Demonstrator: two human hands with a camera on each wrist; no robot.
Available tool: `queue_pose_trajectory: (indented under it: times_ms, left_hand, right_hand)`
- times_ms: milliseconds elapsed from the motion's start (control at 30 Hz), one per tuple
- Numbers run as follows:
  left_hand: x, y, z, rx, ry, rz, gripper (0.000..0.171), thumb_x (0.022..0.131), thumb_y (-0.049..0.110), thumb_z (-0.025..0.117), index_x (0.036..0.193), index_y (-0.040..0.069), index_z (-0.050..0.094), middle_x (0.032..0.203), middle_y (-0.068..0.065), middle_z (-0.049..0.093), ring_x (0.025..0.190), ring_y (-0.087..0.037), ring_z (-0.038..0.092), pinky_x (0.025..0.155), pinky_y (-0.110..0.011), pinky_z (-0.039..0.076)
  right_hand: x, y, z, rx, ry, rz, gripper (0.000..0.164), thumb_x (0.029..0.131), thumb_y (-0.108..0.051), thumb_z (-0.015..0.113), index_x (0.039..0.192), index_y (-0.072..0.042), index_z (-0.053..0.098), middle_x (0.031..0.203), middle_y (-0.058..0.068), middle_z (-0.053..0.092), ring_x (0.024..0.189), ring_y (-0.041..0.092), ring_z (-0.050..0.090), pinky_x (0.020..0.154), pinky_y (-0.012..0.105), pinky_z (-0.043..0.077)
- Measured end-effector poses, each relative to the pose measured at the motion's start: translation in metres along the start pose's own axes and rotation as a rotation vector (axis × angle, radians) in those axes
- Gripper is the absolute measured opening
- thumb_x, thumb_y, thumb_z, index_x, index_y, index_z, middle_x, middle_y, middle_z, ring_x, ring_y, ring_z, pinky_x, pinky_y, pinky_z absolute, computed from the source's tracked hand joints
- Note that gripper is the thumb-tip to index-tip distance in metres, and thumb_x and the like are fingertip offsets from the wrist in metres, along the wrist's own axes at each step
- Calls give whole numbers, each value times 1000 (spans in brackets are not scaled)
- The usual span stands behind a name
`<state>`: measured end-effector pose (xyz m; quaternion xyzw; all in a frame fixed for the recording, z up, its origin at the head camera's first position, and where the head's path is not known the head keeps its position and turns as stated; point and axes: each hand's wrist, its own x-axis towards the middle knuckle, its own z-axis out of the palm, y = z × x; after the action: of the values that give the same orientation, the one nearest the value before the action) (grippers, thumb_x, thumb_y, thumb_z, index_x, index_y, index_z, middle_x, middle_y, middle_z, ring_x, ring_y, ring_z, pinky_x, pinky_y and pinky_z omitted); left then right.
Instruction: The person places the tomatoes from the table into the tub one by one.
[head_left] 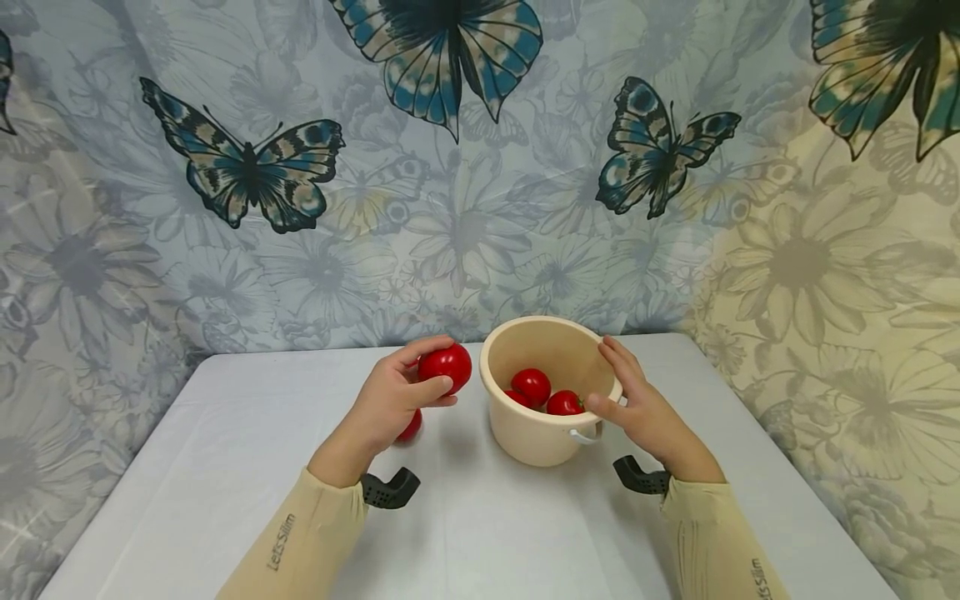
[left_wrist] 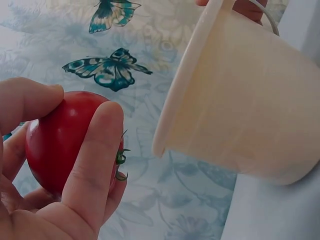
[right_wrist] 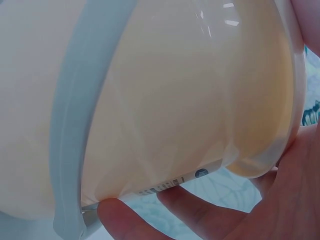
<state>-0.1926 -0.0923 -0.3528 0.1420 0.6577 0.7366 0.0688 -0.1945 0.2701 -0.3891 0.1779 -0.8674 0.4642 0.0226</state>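
My left hand [head_left: 390,392] grips a shiny red tomato [head_left: 446,369] between thumb and fingers, left of the bucket's rim. In the left wrist view the tomato [left_wrist: 75,135] shows a green stalk on the side facing the bucket. The cream bucket [head_left: 532,437] stands upright on the table, tomatoes [head_left: 531,387] lying at its bottom. At its right side my right hand [head_left: 637,404] holds the rim. Close up in the right wrist view, fingertips [right_wrist: 125,220] touch the bucket wall beside the pale handle [right_wrist: 75,125].
Another red tomato [head_left: 409,426] rests on the white table [head_left: 465,533], partly hidden behind the left hand. A cloth backdrop [head_left: 465,250] with butterflies and flowers rises behind the table's far edge. Each wrist carries a black mount [head_left: 391,488].
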Motion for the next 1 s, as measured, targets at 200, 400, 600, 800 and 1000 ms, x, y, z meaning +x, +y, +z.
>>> queue_pose_trajectory:
  times_ms: [200, 400, 600, 800, 1000]
  left_hand:
    - [9, 7, 9, -22, -9, -9, 47, 91, 0, 69, 136, 12, 61, 135, -13, 54, 113, -35, 60, 82, -46, 58]
    - [17, 10, 15, -33, -10, -23, 47, 91, -1, 69, 135, 13, 62, 134, -14, 54, 109, -36, 63, 82, -44, 58]
    - [27, 13, 24, -25, -23, 3, 47, 90, -3, 68, 134, 11, 62, 134, -14, 54, 114, -36, 59, 81, -44, 58]
    - [35, 15, 33, -1, -58, 3, 47, 91, -1, 68, 136, 13, 61, 130, -14, 57, 116, -35, 57, 83, -42, 58]
    - [42, 16, 40, 37, -82, 23, 47, 91, -1, 69, 136, 11, 61, 130, -13, 56, 116, -34, 56, 82, -41, 58]
  right_hand:
    - [-1, -1, 1, 8, -1, 0, 86, 94, -30, 70, 160, -13, 17, 165, 1, 1, 148, 37, 2, 108, 73, 16]
    - [0, 0, 0, 2, -1, -1, 86, 94, -31, 69, 160, -12, 17, 166, 2, 1, 148, 38, 2, 108, 74, 16]
    - [0, 3, -1, -7, 0, 1, 86, 95, -32, 69, 161, -13, 17, 165, -3, 1, 148, 37, 2, 108, 74, 16]
    - [0, 5, -1, -6, -1, 6, 86, 95, -33, 68, 161, -15, 16, 165, -3, 1, 148, 35, 2, 108, 73, 17]
    - [0, 6, -1, -6, -1, -2, 86, 95, -33, 68, 161, -14, 17, 165, -3, 1, 148, 35, 2, 108, 73, 17]
